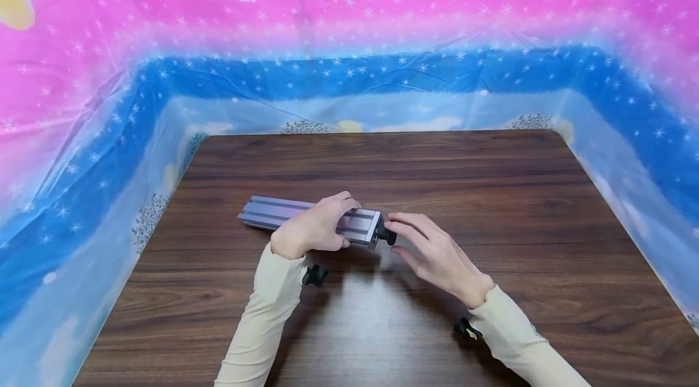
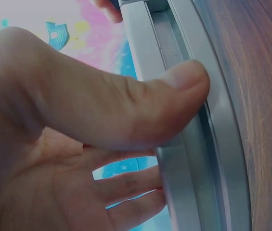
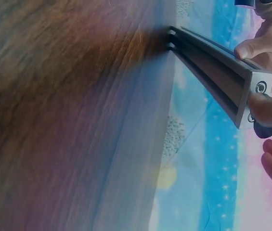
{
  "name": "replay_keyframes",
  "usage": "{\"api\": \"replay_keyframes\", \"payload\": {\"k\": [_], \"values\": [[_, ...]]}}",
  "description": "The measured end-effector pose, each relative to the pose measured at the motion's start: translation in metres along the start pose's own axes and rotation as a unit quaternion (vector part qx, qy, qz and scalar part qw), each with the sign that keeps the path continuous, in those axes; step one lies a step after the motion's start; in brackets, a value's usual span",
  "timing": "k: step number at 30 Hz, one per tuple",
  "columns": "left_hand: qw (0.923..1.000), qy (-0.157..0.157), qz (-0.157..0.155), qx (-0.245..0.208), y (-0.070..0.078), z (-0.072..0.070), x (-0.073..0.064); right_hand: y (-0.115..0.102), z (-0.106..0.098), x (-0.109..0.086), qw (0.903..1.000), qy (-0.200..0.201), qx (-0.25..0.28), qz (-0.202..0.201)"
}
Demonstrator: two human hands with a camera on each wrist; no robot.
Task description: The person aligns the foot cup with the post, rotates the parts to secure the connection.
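A silver aluminium profile (image 1: 284,212) with long grooves lies at a slant over the table. My left hand (image 1: 317,226) grips it near its right end; in the left wrist view the thumb (image 2: 174,91) lies across a groove. An end plate (image 3: 255,89) with round screw heads closes the profile's right end. From that plate sticks out a black knob (image 1: 389,233). My right hand (image 1: 442,256) has its thumb and fingers about the knob, and a fingertip touches it. In the right wrist view, a digit partly covers the plate and knob (image 3: 265,131).
Black wrist straps or mounts show at the left cuff (image 1: 315,275) and the right cuff (image 1: 468,329). The dark wood-grain table (image 1: 382,162) has a pink and blue patterned cloth (image 1: 349,74) hanging around its back and sides.
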State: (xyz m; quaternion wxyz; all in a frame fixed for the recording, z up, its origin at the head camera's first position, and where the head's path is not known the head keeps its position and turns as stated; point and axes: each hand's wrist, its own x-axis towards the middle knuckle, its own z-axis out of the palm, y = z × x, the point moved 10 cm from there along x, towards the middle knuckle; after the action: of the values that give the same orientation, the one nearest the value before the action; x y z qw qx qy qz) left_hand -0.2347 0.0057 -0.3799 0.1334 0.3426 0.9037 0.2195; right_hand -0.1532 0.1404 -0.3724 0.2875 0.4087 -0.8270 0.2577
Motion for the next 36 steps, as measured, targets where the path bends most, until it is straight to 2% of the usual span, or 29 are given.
{"api": "replay_keyframes", "payload": {"k": [3, 7, 12, 17, 26, 28, 30, 33, 36], "values": [[1.0000, 0.001, 0.000, -0.002, 0.000, 0.000, 0.000, -0.001, -0.002, 0.000, 0.9998, 0.015, -0.002, -0.012], [1.0000, 0.005, 0.002, -0.001, 0.000, 0.000, 0.000, 0.003, -0.003, 0.001, 0.9993, 0.036, 0.008, 0.004], [1.0000, 0.005, 0.006, 0.002, 0.001, 0.000, -0.001, 0.011, -0.001, 0.002, 0.9969, 0.042, 0.028, 0.060], [0.9999, 0.005, 0.008, 0.003, 0.001, 0.001, 0.000, 0.020, 0.004, 0.001, 0.9921, 0.028, 0.033, 0.117], [0.9999, 0.003, 0.014, 0.009, 0.003, 0.001, -0.001, 0.028, 0.007, 0.002, 0.9841, 0.011, 0.004, 0.177], [0.9998, 0.003, 0.015, 0.008, 0.003, 0.001, -0.001, 0.027, 0.006, 0.001, 0.9851, 0.015, 0.001, 0.172], [0.9999, 0.002, 0.013, 0.007, 0.002, 0.002, -0.001, 0.024, 0.005, 0.001, 0.9888, 0.017, 0.002, 0.149], [0.9999, 0.002, 0.012, 0.006, 0.002, 0.002, -0.001, 0.014, 0.003, 0.000, 0.9967, 0.015, 0.003, 0.079], [0.9998, 0.008, 0.016, 0.007, 0.002, 0.001, -0.001, 0.001, 0.003, -0.001, 0.9999, 0.011, 0.002, 0.000]]}}
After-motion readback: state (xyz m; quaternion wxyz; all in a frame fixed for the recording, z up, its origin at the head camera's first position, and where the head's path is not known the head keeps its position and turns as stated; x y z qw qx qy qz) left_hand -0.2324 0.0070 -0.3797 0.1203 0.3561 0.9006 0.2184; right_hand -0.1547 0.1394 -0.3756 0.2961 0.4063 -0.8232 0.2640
